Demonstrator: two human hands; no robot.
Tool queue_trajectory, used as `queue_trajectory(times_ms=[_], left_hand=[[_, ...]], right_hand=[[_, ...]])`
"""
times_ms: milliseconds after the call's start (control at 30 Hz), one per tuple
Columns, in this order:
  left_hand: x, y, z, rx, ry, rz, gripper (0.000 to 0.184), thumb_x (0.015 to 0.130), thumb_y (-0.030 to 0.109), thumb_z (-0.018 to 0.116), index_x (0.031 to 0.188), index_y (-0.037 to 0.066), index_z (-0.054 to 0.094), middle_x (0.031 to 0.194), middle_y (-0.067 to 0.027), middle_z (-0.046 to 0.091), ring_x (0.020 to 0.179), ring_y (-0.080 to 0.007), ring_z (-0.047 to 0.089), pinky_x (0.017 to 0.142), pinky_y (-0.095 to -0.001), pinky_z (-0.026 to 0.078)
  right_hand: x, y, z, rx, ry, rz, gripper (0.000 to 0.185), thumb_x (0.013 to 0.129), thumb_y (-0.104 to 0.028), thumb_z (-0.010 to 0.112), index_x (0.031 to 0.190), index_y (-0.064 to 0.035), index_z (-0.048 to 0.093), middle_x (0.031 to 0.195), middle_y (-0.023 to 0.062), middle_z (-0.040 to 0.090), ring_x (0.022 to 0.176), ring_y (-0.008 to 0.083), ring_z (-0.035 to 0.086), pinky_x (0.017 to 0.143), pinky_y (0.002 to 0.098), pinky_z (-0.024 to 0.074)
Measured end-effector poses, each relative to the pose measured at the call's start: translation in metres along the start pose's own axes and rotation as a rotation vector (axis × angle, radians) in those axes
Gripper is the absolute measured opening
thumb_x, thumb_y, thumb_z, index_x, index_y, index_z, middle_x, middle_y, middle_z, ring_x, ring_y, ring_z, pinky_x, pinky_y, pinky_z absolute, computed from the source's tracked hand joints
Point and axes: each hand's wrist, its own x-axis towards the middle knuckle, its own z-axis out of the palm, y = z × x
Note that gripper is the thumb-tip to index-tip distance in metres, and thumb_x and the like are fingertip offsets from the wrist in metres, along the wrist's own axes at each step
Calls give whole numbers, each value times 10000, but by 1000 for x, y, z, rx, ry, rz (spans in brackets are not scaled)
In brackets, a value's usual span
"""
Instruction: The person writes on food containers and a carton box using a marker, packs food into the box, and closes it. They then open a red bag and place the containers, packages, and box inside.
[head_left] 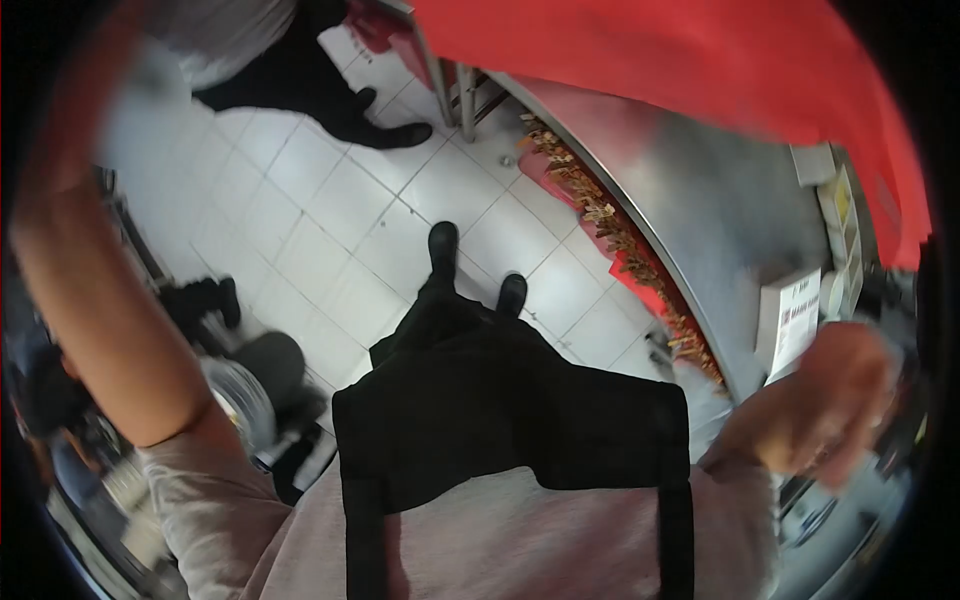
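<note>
My left arm reaches up along the left edge, and my left hand (80, 130) is smeared and reddish near the upper left corner; its fingers cannot be made out. On the right, my right hand (835, 400) is blurred by motion, close to a white box (790, 315) with print on it. Whether it holds anything is hidden by the blur. A large red cloth (650, 50) spreads across the top right, over part of a metal table (700, 190). I wear a black apron (510, 400).
Another person's dark-trousered leg (310, 95) stands at the upper left. Gold trim (600, 210) with red fabric hangs along the table's curved edge. White containers (840, 220) sit at the far right. Below lies a tiled floor (330, 200); a grey rounded object (270, 365) is at the left.
</note>
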Motion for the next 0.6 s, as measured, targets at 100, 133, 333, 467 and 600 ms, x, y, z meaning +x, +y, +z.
queue_trajectory(times_ms=[100,133,333,467,600], left_hand=[[-83,-48,19,-42,374,-124,518,906,332,507,1339,65,413,1151,-116,595,1009,-180,580,854,-318,470],[-117,-72,23,-111,479,-244,540,909,349,501,1358,66,402,1161,-117,595,1022,-183,582,861,-319,471],[-424,-206,174,232,20,-1343,542,829,371,665,1262,77,525,1205,-148,569,1093,-292,543,946,-398,431],[-505,-201,266,144,-223,-1643,664,786,512,654,1357,235,457,1436,-259,299,1237,-461,412,1030,-466,377],[-520,-237,276,102,-210,-1861,741,721,533,703,1376,384,391,1494,-262,147,1216,-512,408,1003,-485,403]], right_hand=[[14,113,41,194,76,518,213,919,-164,537,1032,8,597,839,86,649,698,98,624,582,221,476],[16,158,54,201,167,869,222,920,-200,549,1049,-29,607,792,61,640,667,93,605,577,226,477],[-128,440,133,-326,-491,1123,586,883,-445,563,1346,-104,447,1103,195,613,1084,334,577,902,423,458],[-40,478,163,-678,-291,1527,926,782,-613,594,1478,-153,193,1237,329,494,1224,398,459,1005,431,389],[11,623,97,-681,-284,1337,775,743,-522,659,1329,-53,466,1243,281,513,1169,409,499,991,432,409]])
